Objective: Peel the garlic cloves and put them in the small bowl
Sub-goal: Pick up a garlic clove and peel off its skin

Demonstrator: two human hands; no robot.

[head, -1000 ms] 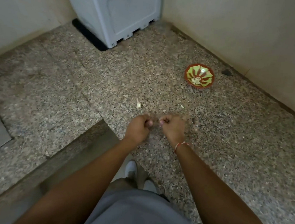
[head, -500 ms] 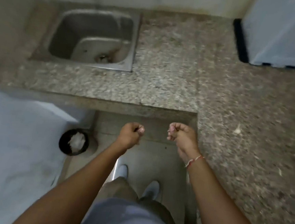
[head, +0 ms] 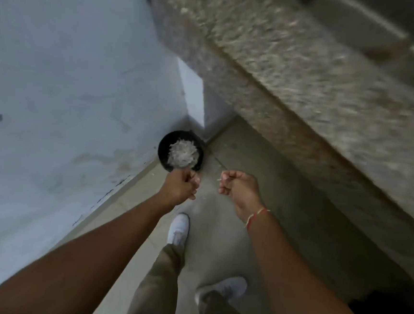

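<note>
Garlic clove (head: 195, 180), pale, barely visible.

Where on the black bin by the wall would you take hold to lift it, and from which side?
Probably the black bin's rim, on its right edge, coming down from above on the open floor side. It stands upright with its mouth open, the wall hugs its left side, and the pale scraps sit below the rim, leaving the edge free to pinch.

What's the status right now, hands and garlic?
Left hand fingers curled, pinching something small, too blurred to name. Right hand pinching a pale sliver. Both over the floor near the black bin of white scraps. Small bowl not in view.
</note>
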